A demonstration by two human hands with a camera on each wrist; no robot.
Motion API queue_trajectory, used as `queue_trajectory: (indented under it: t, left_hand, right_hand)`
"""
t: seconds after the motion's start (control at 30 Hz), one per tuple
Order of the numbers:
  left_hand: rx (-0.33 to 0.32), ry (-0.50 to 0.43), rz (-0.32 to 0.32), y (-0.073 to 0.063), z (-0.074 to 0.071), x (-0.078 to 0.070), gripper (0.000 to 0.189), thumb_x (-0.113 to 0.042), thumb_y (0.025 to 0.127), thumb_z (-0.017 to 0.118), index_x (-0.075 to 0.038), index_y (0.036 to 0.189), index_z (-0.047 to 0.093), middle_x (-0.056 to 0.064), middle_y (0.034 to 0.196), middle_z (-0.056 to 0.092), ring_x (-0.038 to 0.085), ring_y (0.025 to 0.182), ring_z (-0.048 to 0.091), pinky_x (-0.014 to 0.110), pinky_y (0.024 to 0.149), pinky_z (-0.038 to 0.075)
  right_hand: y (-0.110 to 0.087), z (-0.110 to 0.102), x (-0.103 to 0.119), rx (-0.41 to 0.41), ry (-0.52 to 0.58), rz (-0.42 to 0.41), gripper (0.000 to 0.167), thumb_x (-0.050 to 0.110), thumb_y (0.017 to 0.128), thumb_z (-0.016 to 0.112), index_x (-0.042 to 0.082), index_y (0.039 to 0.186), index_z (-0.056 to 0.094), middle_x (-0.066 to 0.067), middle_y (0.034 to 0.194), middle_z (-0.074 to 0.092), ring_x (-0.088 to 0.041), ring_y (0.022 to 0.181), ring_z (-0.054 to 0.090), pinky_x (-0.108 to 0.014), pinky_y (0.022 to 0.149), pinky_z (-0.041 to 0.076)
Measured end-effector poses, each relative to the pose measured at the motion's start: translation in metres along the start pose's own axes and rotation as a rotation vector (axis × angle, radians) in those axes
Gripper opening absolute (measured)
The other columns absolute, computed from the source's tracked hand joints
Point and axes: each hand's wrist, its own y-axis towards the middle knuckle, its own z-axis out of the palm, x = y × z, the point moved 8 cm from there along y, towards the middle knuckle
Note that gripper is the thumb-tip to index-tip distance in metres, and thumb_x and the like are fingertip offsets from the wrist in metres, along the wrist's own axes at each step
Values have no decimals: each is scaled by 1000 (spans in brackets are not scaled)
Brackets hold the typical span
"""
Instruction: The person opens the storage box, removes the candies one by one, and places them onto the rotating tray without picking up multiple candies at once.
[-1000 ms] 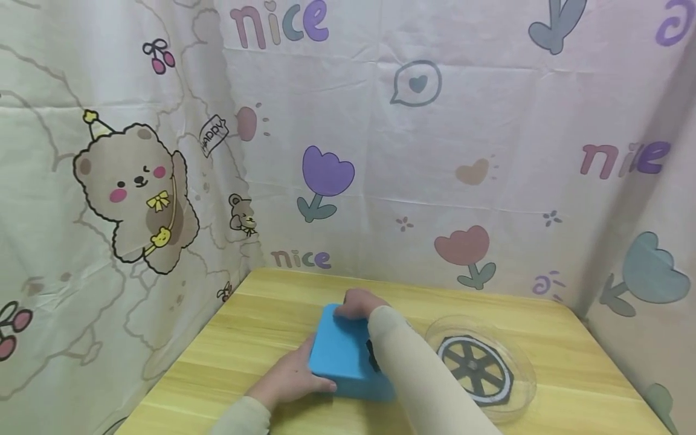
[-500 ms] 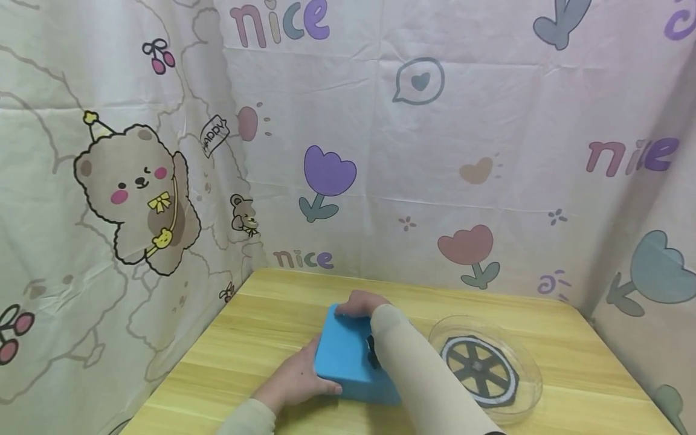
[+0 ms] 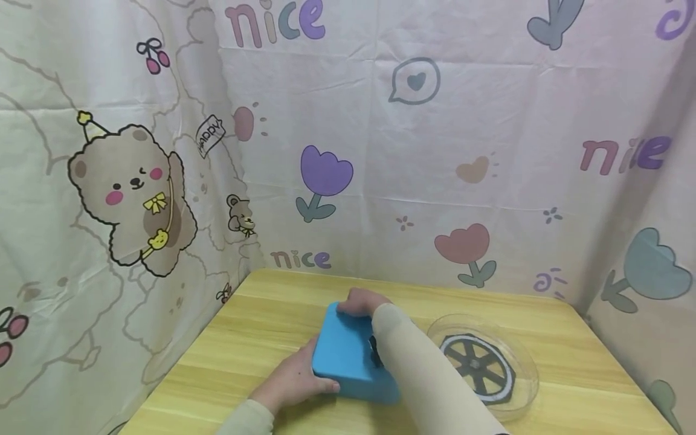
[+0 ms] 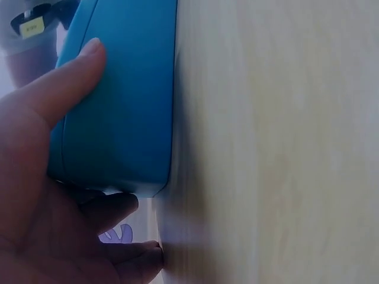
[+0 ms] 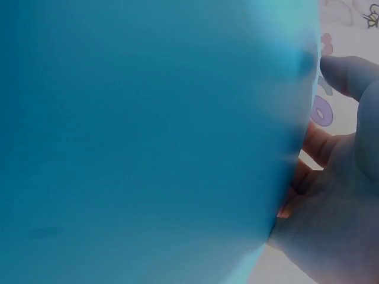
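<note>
From my remote seat I am watching two bare hands working on one blue box (image 3: pixel 342 350), which is lying with its broad face up around the middle of the wooden worktop (image 3: pixel 234 329). The left hand (image 3: pixel 296 377) is clamping its grip on the near left corner: the thumb is pressing against the near side, and the fingers are reaching round the left end. In the left wrist view I am seeing a thin seam (image 4: pixel 63 148) running along that side, near the top. The right hand (image 3: pixel 361 303) is clamping its grip on the far edge, with fingers curling down behind the box.

The right sleeve (image 3: pixel 429 368) is crossing the box's right part, so I am losing that portion from sight. Beyond the forearm, to the right, a round clear dish (image 3: pixel 534 386) is resting on the worktop, and a dark six-spoked wheel (image 3: pixel 474 364) with a pale ring is showing inside its outline. Behind everything, a printed curtain (image 3: pixel 375 133) is hanging, carrying tulips, bears and lettering.
</note>
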Motion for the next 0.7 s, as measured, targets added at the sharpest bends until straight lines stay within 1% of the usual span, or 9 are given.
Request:
queue_trajectory:
  t: [0.1, 0.2, 0.23, 0.3, 0.4, 0.47, 0.53, 0.63, 0.7]
  left_hand:
    - [-1, -4, -10, 0, 0, 0, 124, -59, 71, 86, -6, 161, 19, 21, 150, 45, 40, 128, 51, 69, 101, 38]
    - [-3, -10, -25, 0, 0, 1, 126, -59, 70, 87, -7, 162, 19, 22, 153, 43, 42, 131, 48, 71, 102, 36]
    - [-3, -13, -33, -1, 0, 2, 126, -59, 70, 87, -7, 162, 18, 22, 153, 42, 43, 131, 48, 71, 102, 35]
    - [-6, -16, -42, -1, 1, 3, 126, -59, 69, 87, -7, 162, 19, 22, 154, 41, 44, 133, 46, 72, 102, 34]
    - [-8, -10, -47, -1, 1, 3, 127, -59, 69, 87, -6, 162, 19, 24, 155, 40, 46, 134, 45, 72, 102, 33]
    - [-8, -6, -46, -1, 1, 2, 128, -59, 69, 87, -5, 162, 18, 24, 155, 40, 47, 134, 44, 72, 103, 33]
    - [-14, 1, -50, 0, 0, 1, 128, -60, 68, 87, -5, 161, 19, 24, 154, 40, 47, 134, 44, 72, 103, 33]
    - [-28, 12, -48, 0, -1, 1, 128, -60, 68, 87, -4, 161, 20, 24, 154, 41, 47, 134, 45, 71, 103, 34]
    - [-37, 20, -53, 0, -2, 1, 128, -60, 67, 88, -2, 160, 21, 24, 153, 42, 46, 134, 45, 70, 103, 35]
  right_hand:
    - [-6, -7, -7, -23, -43, -17, 50, 45, 95, 61, 5, 126, 64, -9, 105, 65, -26, 92, 57, -48, 89, 49]
    - [-15, -15, -20, -39, -65, -5, 51, 44, 95, 60, 5, 128, 65, -9, 112, 66, -27, 98, 59, -48, 93, 48]
    - [-18, -17, -25, -46, -68, 2, 52, 44, 95, 60, 4, 129, 65, -10, 116, 67, -27, 102, 60, -49, 96, 47]
    - [-24, -21, -36, -55, -60, 19, 55, 46, 95, 61, 4, 130, 65, -11, 119, 67, -28, 104, 60, -50, 99, 47]
    - [-33, -27, -52, -80, -44, 33, 49, 44, 95, 62, 3, 121, 68, -11, 110, 68, -27, 99, 61, -49, 95, 48]
    - [-38, -31, -63, -102, -30, 45, 44, 43, 94, 64, 4, 114, 69, -8, 101, 67, -25, 91, 60, -48, 90, 50]
    - [-42, -34, -72, -119, -23, 49, 40, 42, 94, 65, 5, 108, 69, -7, 95, 66, -24, 87, 60, -48, 85, 52]
    - [-48, -36, -80, -128, 13, 56, 39, 40, 94, 66, 4, 108, 68, -6, 93, 65, -24, 84, 61, -47, 77, 55]
    - [-50, -35, -84, -115, 50, 61, 36, 39, 94, 65, 4, 104, 67, -8, 89, 63, -25, 80, 61, -46, 72, 56]
